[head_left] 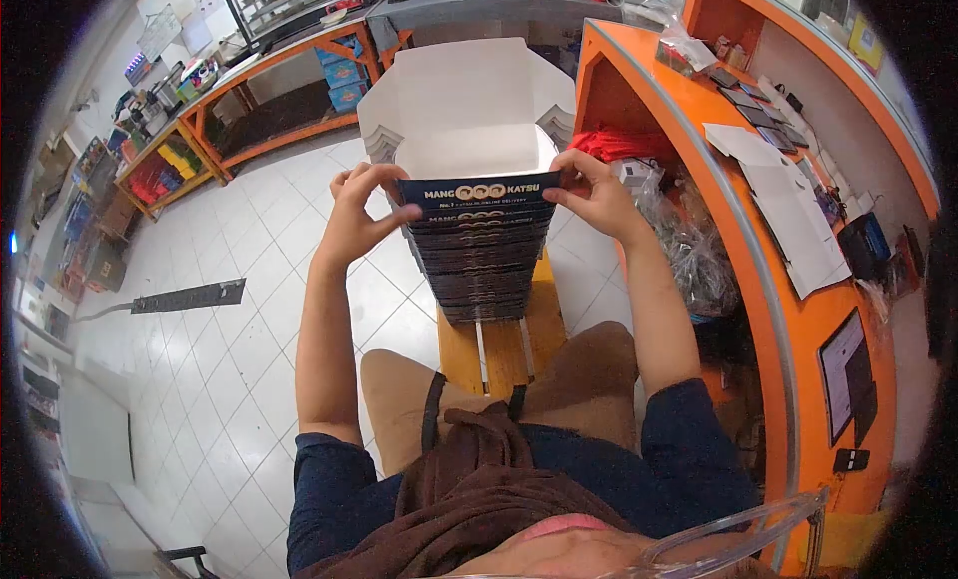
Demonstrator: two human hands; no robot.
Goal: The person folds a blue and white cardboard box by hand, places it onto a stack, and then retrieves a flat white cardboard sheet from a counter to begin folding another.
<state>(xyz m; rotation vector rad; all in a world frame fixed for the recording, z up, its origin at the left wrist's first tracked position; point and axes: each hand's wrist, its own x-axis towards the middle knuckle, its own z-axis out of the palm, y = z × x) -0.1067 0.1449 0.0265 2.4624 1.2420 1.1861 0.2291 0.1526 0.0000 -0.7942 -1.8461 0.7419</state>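
Note:
A tall stack of dark printed takeout boxes (pixel 477 265) rises in front of me on a yellow wooden bench (pixel 502 358). On top is a paper takeout box (pixel 459 95), white inside, with its lid flap raised away from me and side flaps spread. Its dark front panel reads "MANG KATSU". My left hand (pixel 367 212) pinches the left corner of that panel between thumb and fingers. At the right corner, my right hand (pixel 599 195) grips the panel the same way. The inside of the box is partly hidden by the front panel.
An orange counter (pixel 738 210) curves along the right, bearing phones, a white cardboard sheet (pixel 783 205) and a tablet (pixel 846 365). Clear plastic bags (pixel 694 260) sit beneath it. A power strip (pixel 188 296) lies on the tiled floor at left. Orange-framed tables (pixel 269 65) stand behind.

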